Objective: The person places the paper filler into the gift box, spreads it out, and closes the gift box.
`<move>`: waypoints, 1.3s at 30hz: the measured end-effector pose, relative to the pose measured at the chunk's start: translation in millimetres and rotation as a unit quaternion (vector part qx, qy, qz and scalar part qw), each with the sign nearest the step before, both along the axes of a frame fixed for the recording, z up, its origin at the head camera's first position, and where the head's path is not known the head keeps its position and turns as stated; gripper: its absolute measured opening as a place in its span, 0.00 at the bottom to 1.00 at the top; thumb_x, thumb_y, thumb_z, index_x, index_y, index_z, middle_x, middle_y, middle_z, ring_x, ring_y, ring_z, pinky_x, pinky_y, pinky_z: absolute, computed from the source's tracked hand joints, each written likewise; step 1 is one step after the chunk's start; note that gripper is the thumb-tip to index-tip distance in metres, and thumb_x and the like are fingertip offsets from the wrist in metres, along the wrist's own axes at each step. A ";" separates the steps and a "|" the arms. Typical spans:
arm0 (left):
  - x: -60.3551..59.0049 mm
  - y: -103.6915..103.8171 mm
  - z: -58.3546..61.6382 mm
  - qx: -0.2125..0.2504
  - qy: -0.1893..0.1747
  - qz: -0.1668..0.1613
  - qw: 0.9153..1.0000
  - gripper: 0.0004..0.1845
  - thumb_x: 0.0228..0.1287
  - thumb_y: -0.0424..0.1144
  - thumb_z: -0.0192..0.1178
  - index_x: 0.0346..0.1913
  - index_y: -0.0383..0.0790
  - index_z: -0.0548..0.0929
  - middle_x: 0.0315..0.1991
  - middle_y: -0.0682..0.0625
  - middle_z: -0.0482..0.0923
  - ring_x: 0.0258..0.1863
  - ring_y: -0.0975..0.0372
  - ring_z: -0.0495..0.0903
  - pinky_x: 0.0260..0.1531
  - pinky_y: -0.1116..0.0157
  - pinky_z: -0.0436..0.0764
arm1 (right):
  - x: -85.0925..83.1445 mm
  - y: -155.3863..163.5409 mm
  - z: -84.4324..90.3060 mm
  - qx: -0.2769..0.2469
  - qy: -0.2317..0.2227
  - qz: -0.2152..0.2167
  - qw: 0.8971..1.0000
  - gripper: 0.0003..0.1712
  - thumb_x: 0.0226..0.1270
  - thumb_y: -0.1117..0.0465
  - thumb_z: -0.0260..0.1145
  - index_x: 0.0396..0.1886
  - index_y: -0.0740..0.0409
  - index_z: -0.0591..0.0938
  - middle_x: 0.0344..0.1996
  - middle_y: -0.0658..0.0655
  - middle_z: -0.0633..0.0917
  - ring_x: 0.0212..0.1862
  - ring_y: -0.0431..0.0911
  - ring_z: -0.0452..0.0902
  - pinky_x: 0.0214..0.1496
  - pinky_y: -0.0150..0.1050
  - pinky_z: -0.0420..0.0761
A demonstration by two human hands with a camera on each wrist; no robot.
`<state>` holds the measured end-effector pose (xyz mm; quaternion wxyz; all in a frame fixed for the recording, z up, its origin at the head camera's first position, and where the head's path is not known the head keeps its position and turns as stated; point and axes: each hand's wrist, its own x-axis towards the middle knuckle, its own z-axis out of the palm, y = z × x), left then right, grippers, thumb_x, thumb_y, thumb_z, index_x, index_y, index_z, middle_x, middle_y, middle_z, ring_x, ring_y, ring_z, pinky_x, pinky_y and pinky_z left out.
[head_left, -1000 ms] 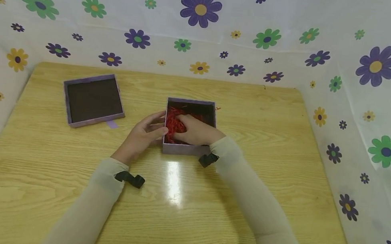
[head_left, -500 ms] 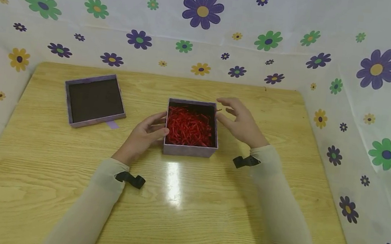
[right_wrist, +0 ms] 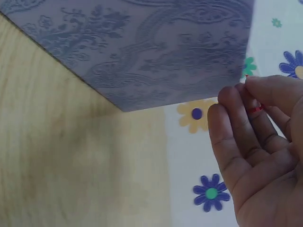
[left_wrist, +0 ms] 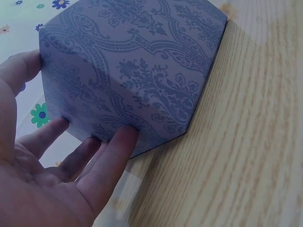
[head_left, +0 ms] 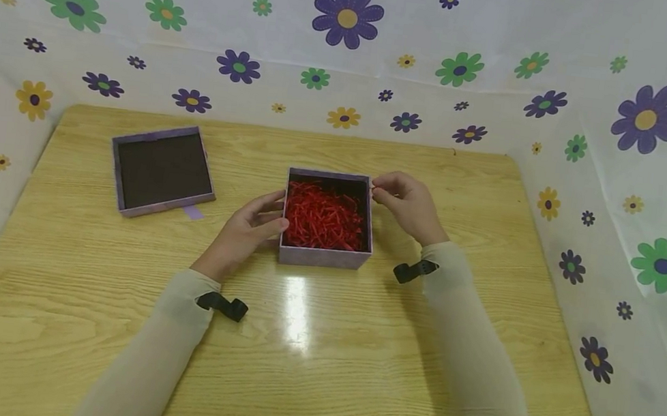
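A square lavender box [head_left: 324,258] with a darker floral pattern stands on the wooden table, filled with red shredded paper [head_left: 322,219]. Against its left side rests my left hand [head_left: 247,231], fingers spread and fairly straight, the thumb near the rim. The left wrist view shows those fingertips touching the patterned box wall [left_wrist: 137,61]. At the back right corner of the box, my right hand [head_left: 408,203] pinches a thin red paper shred [right_wrist: 256,109] between thumb and fingers. Most of that shred is hidden by the fingers.
The box lid [head_left: 161,171] lies at the back left, dark inside facing up, with a small lilac tab [head_left: 193,212] by its edge. A tiny red scrap [head_left: 454,152] is at the table's back edge. White flower-printed cloth [head_left: 265,49] surrounds the table [head_left: 289,381].
My right hand came out of the red shredded paper to the box's right side, and its fingers closed on a shred at the back right corner. My left hand stayed on the box.
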<state>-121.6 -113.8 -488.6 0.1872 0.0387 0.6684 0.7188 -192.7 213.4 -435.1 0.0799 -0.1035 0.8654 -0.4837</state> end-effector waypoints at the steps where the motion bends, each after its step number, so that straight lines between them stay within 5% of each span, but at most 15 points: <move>1: 0.0 0.2 0.1 0.001 0.000 0.000 1.000 0.37 0.73 0.48 0.66 0.80 0.53 0.64 0.75 0.46 0.65 0.72 0.51 0.69 0.64 0.50 0.79 | 0.4 -0.1 2.3 -0.003 0.000 -0.008 1.000 0.12 0.76 0.60 0.68 0.52 0.60 0.85 0.49 0.59 0.88 0.48 0.48 0.85 0.55 0.42 0.84; 6: 0.4 0.9 0.1 0.006 0.001 0.001 1.000 0.37 0.73 0.48 0.66 0.80 0.54 0.64 0.75 0.46 0.65 0.72 0.51 0.69 0.63 0.50 0.80 | 6.6 -9.2 15.6 -0.015 0.033 0.003 0.999 0.09 0.74 0.60 0.69 0.46 0.60 0.87 0.45 0.56 0.88 0.44 0.42 0.85 0.52 0.38 0.85; 10: 0.7 1.1 -0.1 0.005 0.002 0.003 1.000 0.37 0.72 0.49 0.67 0.80 0.55 0.65 0.75 0.47 0.65 0.72 0.51 0.69 0.62 0.53 0.81 | 15.2 -27.6 25.8 0.025 0.062 0.086 0.994 0.10 0.74 0.60 0.69 0.49 0.60 0.88 0.48 0.55 0.88 0.48 0.46 0.84 0.55 0.45 0.84; 15: 0.2 1.1 -0.5 0.006 -0.003 0.002 1.000 0.38 0.72 0.49 0.67 0.80 0.54 0.64 0.75 0.47 0.66 0.72 0.52 0.69 0.62 0.54 0.81 | 19.8 -31.8 30.1 0.103 0.069 0.183 0.975 0.20 0.77 0.54 0.67 0.62 0.58 0.83 0.50 0.51 0.89 0.54 0.47 0.82 0.58 0.52 0.80; 20: 0.0 1.0 -0.8 0.009 -0.005 0.002 1.000 0.37 0.72 0.49 0.67 0.80 0.54 0.64 0.75 0.47 0.65 0.72 0.52 0.69 0.62 0.53 0.81 | 22.9 -13.1 32.6 0.117 0.109 0.156 0.975 0.18 0.81 0.56 0.61 0.64 0.55 0.82 0.51 0.50 0.89 0.63 0.48 0.80 0.69 0.56 0.75; 26: 1.1 0.6 0.4 0.004 -0.001 0.002 1.000 0.37 0.73 0.49 0.66 0.80 0.55 0.64 0.75 0.47 0.64 0.72 0.51 0.68 0.62 0.52 0.81 | 32.5 -1.1 28.5 0.043 0.107 0.143 0.983 0.16 0.80 0.62 0.60 0.63 0.55 0.83 0.58 0.54 0.86 0.64 0.48 0.79 0.71 0.52 0.74; 33: 1.2 0.4 1.4 0.007 -0.004 0.002 1.000 0.37 0.72 0.48 0.67 0.80 0.55 0.64 0.75 0.47 0.65 0.72 0.51 0.69 0.63 0.52 0.80 | 44.8 -14.4 20.4 -0.005 0.056 0.226 0.973 0.43 0.80 0.63 0.60 0.85 0.46 0.50 0.80 0.56 0.63 0.72 0.49 0.72 0.74 0.57 0.69; 35: 1.1 0.3 1.5 0.007 -0.004 0.001 1.000 0.37 0.72 0.49 0.67 0.80 0.55 0.64 0.75 0.47 0.65 0.71 0.51 0.70 0.62 0.52 0.80 | 45.3 -14.7 20.1 0.006 0.073 0.218 0.973 0.44 0.80 0.63 0.60 0.86 0.46 0.48 0.78 0.53 0.66 0.74 0.49 0.68 0.79 0.56 0.62; 39: 1.2 -0.1 1.3 0.004 -0.002 -0.001 1.000 0.37 0.72 0.49 0.67 0.80 0.56 0.64 0.75 0.47 0.65 0.71 0.51 0.70 0.62 0.52 0.81 | 42.0 -9.5 17.6 0.029 0.130 0.189 0.973 0.36 0.79 0.67 0.60 0.81 0.56 0.61 0.69 0.55 0.79 0.78 0.53 0.61 0.83 0.55 0.49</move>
